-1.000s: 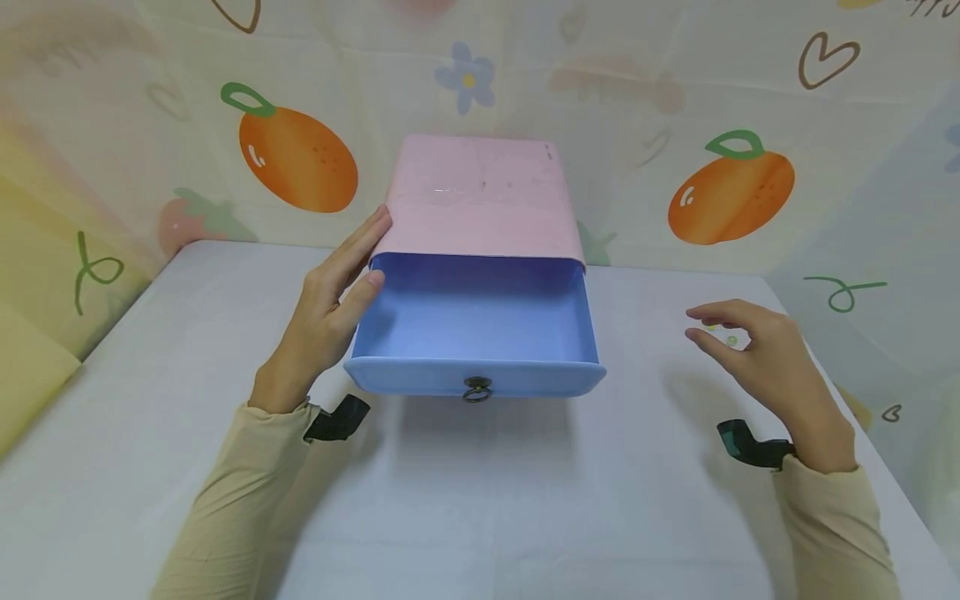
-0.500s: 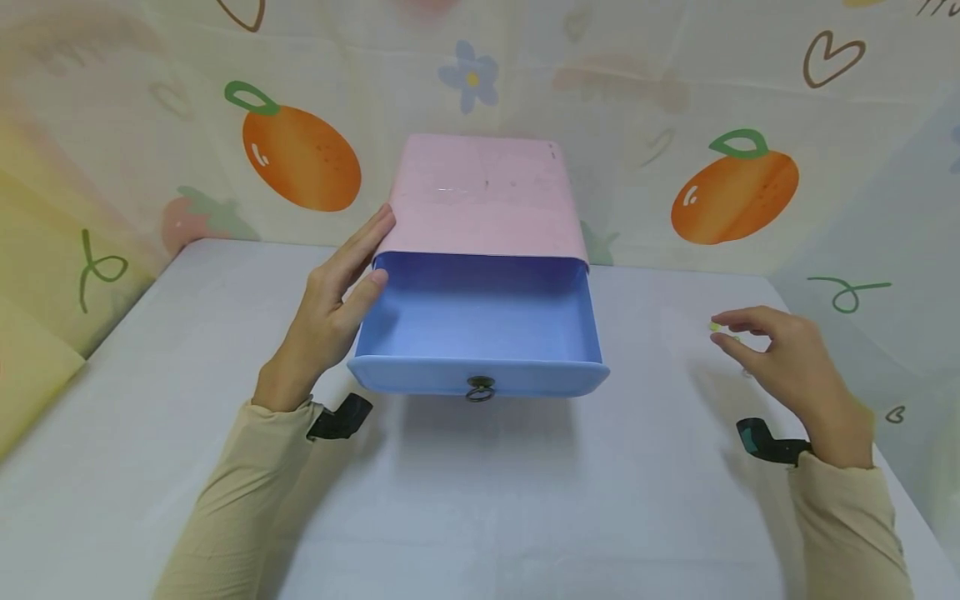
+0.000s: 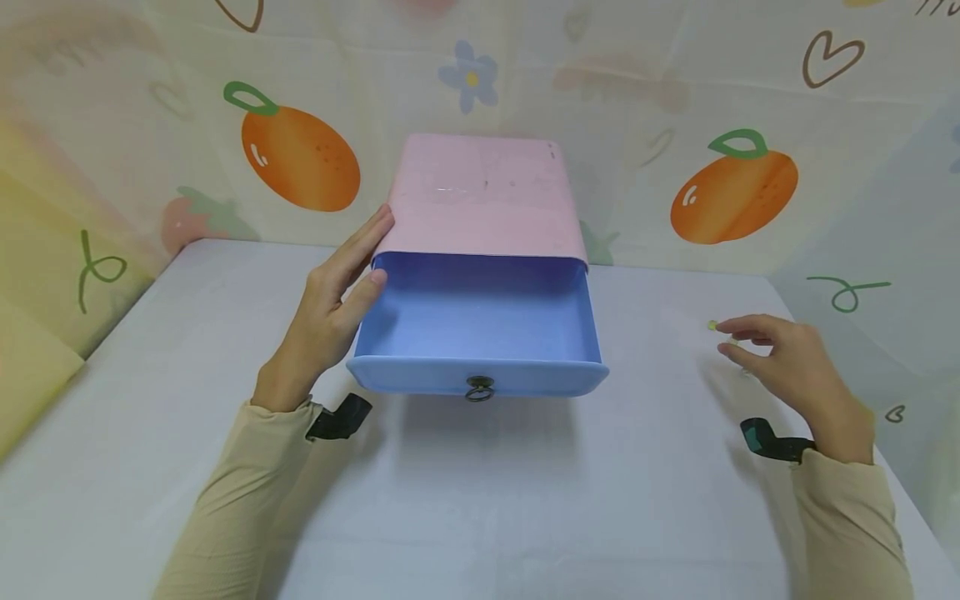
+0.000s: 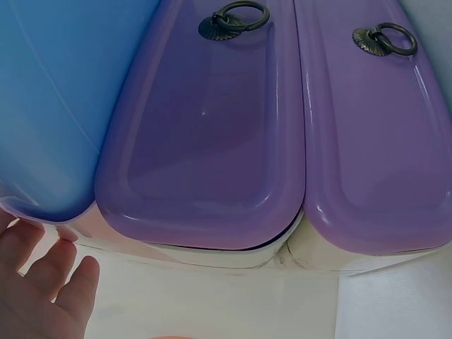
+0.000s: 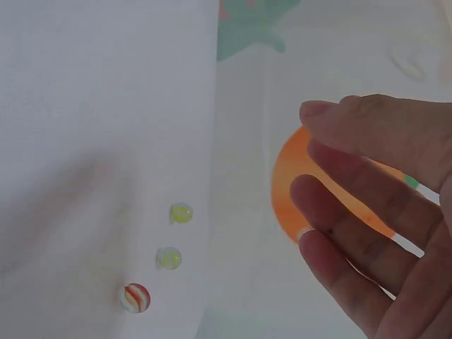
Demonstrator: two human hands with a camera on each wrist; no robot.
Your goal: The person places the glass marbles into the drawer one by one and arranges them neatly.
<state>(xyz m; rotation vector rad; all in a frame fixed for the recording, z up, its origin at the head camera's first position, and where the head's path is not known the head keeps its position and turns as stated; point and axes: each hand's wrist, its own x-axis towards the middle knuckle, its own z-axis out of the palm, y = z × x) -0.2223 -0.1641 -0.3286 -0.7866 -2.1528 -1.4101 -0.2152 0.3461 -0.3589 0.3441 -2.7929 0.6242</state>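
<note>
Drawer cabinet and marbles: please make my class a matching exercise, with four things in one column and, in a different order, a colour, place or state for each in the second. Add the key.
Column one
1. Left hand
2. Top drawer
3. Lower drawers
4. Striped marble

Column two
A. Purple
B. Lying near two yellow-green marbles
C. Touching the side of the cabinet
D. Blue and pulled open

Right pairs: 1-C, 2-D, 3-A, 4-B.

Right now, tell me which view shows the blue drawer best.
The head view: the blue drawer stands open there, its inside and front both visible. The left wrist view shows only part of its outside; the right wrist view, none.
</note>
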